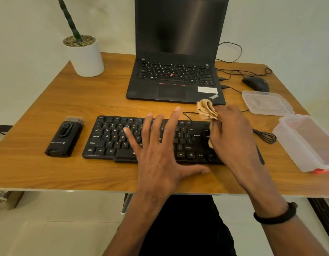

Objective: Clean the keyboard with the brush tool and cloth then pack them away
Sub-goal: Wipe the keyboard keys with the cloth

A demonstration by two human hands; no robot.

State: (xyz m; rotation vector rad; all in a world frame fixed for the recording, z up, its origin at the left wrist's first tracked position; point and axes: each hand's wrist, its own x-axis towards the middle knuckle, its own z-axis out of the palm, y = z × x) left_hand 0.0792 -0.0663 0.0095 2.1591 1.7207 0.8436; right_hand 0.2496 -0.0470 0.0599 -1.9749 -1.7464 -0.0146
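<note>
While left hand [156, 154] lies flat, fingers spread, on black keyboard [112, 139] | right hand [232, 137] grips crumpled tan cloth [206, 110]

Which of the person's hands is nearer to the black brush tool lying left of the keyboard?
Left. The left hand lies spread flat over the middle of the keyboard, nearer the brush tool. The right hand grips the cloth at the keyboard's far right end.

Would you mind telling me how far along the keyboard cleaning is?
Brushing may be finished: the brush tool lies left of the keyboard. Wiping is in hand: the right hand grips the cloth, the left hand steadies the keys. Packing remains; the container is open.
</note>
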